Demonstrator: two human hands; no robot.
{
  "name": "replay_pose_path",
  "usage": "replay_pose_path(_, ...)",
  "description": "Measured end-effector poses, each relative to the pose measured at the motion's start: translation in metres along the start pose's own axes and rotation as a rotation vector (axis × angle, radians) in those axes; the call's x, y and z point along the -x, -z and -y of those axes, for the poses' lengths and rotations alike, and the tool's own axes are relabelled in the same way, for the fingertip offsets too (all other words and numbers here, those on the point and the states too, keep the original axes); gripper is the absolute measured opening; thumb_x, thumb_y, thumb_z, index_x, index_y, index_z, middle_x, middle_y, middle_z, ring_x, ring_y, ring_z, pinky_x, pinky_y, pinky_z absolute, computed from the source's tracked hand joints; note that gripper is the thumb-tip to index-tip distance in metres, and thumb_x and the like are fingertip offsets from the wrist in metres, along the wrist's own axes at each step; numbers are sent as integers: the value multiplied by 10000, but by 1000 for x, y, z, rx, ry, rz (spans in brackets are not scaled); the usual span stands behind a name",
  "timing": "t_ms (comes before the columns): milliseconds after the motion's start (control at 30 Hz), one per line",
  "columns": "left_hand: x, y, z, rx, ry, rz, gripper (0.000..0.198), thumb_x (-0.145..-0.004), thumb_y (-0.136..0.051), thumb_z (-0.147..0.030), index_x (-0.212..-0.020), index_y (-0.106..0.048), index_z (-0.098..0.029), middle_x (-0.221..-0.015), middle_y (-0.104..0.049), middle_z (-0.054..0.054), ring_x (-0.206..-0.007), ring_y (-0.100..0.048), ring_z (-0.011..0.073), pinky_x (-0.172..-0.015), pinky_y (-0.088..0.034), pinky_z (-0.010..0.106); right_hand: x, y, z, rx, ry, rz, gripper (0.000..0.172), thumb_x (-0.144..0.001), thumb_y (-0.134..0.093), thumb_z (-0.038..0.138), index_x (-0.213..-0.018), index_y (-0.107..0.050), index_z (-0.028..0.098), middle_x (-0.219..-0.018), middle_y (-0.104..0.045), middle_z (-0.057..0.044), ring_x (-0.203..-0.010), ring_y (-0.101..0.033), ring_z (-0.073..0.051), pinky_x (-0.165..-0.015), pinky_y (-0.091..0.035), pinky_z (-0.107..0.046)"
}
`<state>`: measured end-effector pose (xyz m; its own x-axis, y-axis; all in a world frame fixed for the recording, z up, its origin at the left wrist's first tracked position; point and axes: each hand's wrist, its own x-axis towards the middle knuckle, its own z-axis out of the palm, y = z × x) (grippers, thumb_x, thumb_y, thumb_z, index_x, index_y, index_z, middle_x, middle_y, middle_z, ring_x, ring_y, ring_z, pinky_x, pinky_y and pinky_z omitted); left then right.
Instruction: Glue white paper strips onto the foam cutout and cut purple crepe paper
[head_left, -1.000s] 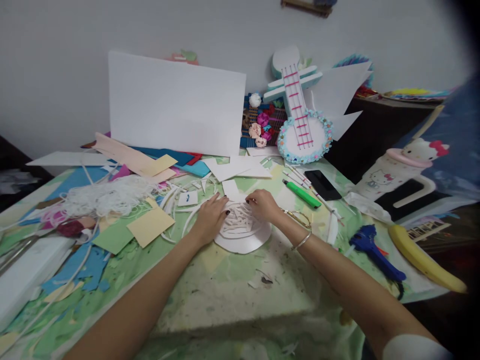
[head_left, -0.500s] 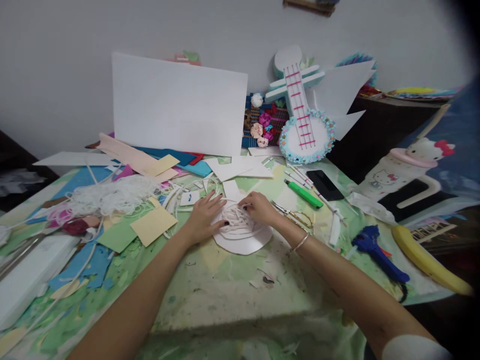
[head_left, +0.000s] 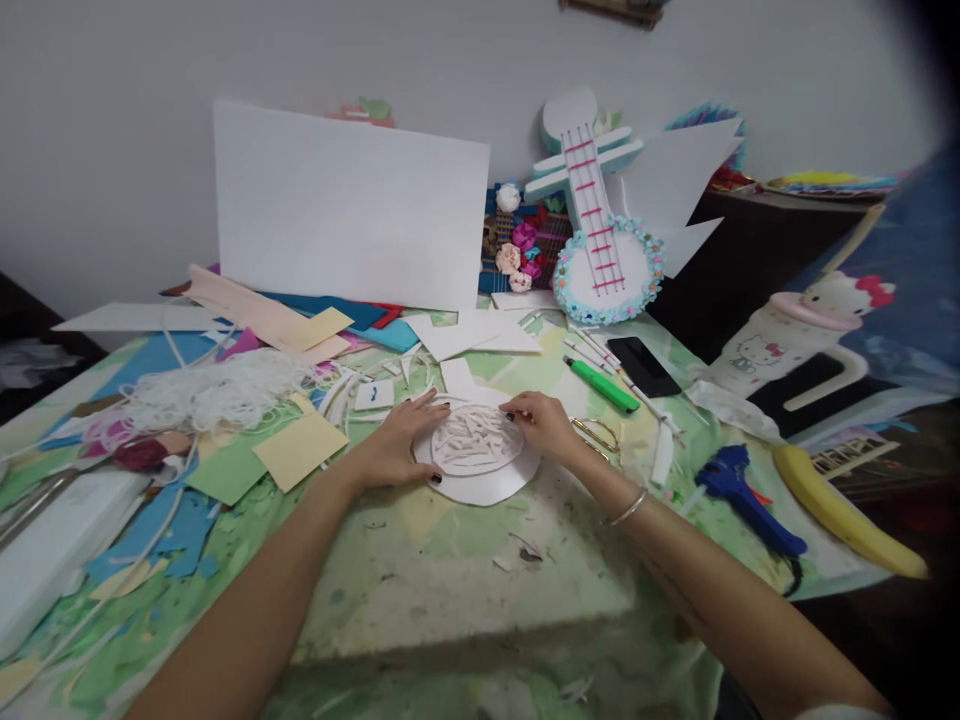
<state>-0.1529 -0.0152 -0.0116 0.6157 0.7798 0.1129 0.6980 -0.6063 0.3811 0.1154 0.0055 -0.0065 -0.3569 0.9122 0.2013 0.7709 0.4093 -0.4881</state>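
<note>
A white round board (head_left: 487,490) lies flat on the table in front of me. On it, a thin white strip (head_left: 480,472) forms a ring around a heap of small white offcuts (head_left: 476,438). My left hand (head_left: 394,440) is open, with fingers and thumb spread along the left edge of the board and ring. At the right side of the ring, my right hand (head_left: 544,425) is closed in a pinch at the strip. Its fingertips partly hide what they grip. Gold-handled scissors (head_left: 598,436) lie just beyond my right hand, their blades hidden behind it.
Right of the board are a green cutter (head_left: 602,385), a phone (head_left: 643,366), a blue glue gun (head_left: 750,500) and a yellow banana-shaped object (head_left: 847,512). Left are tangled white cord (head_left: 217,395) and coloured paper (head_left: 301,447). A white panel (head_left: 349,205) and a decorated model instrument (head_left: 600,220) stand behind.
My right hand has moved right, off the offcuts to the ring's right side, so the heap shows more fully. My left hand stays at the left edge. The view has shifted slightly.
</note>
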Motion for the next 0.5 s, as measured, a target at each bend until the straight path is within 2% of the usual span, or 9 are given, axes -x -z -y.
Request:
replay_pose_path(167, -3, -5, -8, 27, -41, -85, 685, -844, -493, -551, -1408, -366, -184, -1483, -335, 119, -1419, -136, 316, -1137, -166, 522, 1, -6, 3, 10, 161, -5, 335, -779, -509, 24, -995, -722, 165, -1035, -696, -65, -944, -583, -188, -857, -415, -300)
replay_pose_path(300, -6, -10, -13, -25, -74, -43, 705, -837, -486, -578, -1414, -355, -195, -1490, -322, 115, -1416, -144, 323, -1126, -157, 552, 0, -11, 5, -11, 271, 2, 307, -771, -520, 15, -939, -727, 168, -1026, -697, -72, -944, -578, -198, -875, -405, -326)
replay_pose_path(400, -6, -15, -8, -46, -69, -102, 641, -857, -479, -538, -1382, -403, -178, -1461, -375, 119, -1407, -188, 315, -1118, -194, 544, 6, -6, 5, -65, 218, -107, 302, -771, -523, 11, -948, -716, 163, -1015, -697, -87, -946, -585, -202, -860, -429, -329)
replay_pose_path(500, -6, -17, 0, -36, -55, -261, 528, -881, -481, -450, -1316, -477, -151, -1380, -483, 132, -1381, -265, 303, -1101, -261, 522, 20, 15, 15, -107, 186, -252, 214, -811, -549, 90, -934, -710, 159, -910, -695, -90, -860, -598, -196, -777, -460, -325)
